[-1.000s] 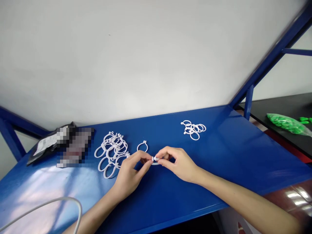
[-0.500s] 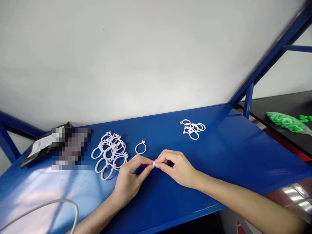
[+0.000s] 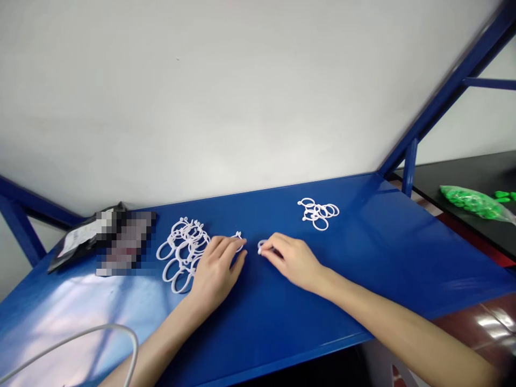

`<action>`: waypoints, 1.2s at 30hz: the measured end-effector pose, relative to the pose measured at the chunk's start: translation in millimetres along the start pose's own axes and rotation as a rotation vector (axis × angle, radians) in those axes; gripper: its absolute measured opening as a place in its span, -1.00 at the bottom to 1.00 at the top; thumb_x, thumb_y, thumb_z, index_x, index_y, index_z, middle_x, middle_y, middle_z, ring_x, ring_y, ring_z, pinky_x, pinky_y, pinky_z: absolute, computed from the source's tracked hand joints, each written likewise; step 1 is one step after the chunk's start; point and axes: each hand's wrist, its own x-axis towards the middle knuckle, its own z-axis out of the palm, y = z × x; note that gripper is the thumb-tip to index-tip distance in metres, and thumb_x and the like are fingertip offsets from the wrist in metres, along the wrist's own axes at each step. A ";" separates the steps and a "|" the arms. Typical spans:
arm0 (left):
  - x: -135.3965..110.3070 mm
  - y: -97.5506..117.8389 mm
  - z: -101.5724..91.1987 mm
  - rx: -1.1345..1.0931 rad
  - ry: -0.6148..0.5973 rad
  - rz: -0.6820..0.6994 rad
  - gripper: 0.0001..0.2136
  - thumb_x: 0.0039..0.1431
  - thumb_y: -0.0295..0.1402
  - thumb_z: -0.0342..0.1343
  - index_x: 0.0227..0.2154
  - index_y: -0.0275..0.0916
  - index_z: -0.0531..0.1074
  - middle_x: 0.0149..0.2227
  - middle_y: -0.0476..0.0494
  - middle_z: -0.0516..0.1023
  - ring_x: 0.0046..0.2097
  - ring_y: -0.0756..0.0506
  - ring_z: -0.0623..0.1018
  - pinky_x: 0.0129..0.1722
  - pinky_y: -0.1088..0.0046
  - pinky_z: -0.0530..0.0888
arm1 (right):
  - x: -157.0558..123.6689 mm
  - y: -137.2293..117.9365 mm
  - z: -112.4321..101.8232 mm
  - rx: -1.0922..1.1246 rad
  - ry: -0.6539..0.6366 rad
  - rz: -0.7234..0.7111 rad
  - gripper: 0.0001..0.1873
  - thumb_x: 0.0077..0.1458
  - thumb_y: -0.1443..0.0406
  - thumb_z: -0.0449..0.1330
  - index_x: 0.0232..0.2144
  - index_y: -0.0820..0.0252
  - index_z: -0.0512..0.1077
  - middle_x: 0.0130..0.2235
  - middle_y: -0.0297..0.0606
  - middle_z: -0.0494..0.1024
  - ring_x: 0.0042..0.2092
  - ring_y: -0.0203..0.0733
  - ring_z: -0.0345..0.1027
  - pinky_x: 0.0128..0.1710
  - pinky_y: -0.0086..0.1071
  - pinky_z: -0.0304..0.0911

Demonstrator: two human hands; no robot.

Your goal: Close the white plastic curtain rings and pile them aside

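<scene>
My right hand point(image 3: 296, 259) pinches a white plastic curtain ring point(image 3: 260, 244) between thumb and fingertips, just above the blue table; the fingers hide part of it. My left hand point(image 3: 220, 264) hovers low over a single white ring point(image 3: 238, 235), fingers stretched and thumb apart. Most of that ring is covered by the fingers. Beside and partly behind my left hand lies a heap of white rings point(image 3: 177, 251) with small eyelets. A smaller cluster of white rings point(image 3: 321, 210) rests farther back, right of centre.
The blue table point(image 3: 282, 322) meets a pale wall at the back. Black plastic packages point(image 3: 86, 234) lie at the left, partly blurred out. A white cable point(image 3: 100, 326) loops at the lower left. On a black table at the right sits a bag of green pieces point(image 3: 473, 201).
My hands have come apart from where they met. The right one carries the ring away from the left and slightly back; the left has opened and moved over the single ring.
</scene>
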 end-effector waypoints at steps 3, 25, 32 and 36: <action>2.9 -15.6 4.5 0.312 -0.013 -0.107 -0.76 0.36 -0.34 0.12 0.00 -0.34 0.51 -0.11 -0.32 0.66 -0.09 -0.33 0.53 -0.06 0.10 0.42 | 8.5 20.9 -21.0 -0.315 0.068 0.112 -0.91 0.37 0.31 0.17 -0.19 0.11 0.50 -0.13 -0.26 0.64 -0.20 -0.15 0.58 -0.28 -0.36 0.33; 2.2 25.8 -11.5 0.039 0.138 0.070 -0.82 0.29 -0.54 0.11 -0.39 -0.18 0.30 -0.44 0.01 0.58 -0.39 -0.07 0.50 -0.30 0.33 0.28 | 0.2 -15.3 -4.2 0.506 -0.085 0.213 -0.90 0.24 0.24 0.29 -0.21 0.11 0.55 -0.25 -0.33 0.68 -0.22 -0.22 0.57 -0.16 -0.35 0.45; -2.7 30.1 -14.8 -0.215 0.027 -0.034 -0.92 0.32 -0.48 0.15 -0.29 -0.18 0.39 -0.36 0.02 0.57 -0.32 -0.05 0.52 -0.27 0.37 0.37 | -3.3 -21.5 -5.7 0.516 -0.060 0.231 -0.92 0.23 0.26 0.30 -0.23 0.11 0.56 -0.28 -0.34 0.67 -0.26 -0.25 0.55 -0.21 -0.38 0.44; -5.3 29.5 -15.1 -0.466 -0.074 -0.258 -0.95 0.33 -0.41 0.16 -0.28 -0.14 0.48 -0.32 0.02 0.56 -0.29 -0.02 0.57 -0.28 0.45 0.45 | -4.5 -25.1 -7.1 0.497 -0.071 0.227 -0.94 0.24 0.28 0.29 -0.24 0.11 0.57 -0.28 -0.36 0.66 -0.27 -0.27 0.53 -0.23 -0.42 0.43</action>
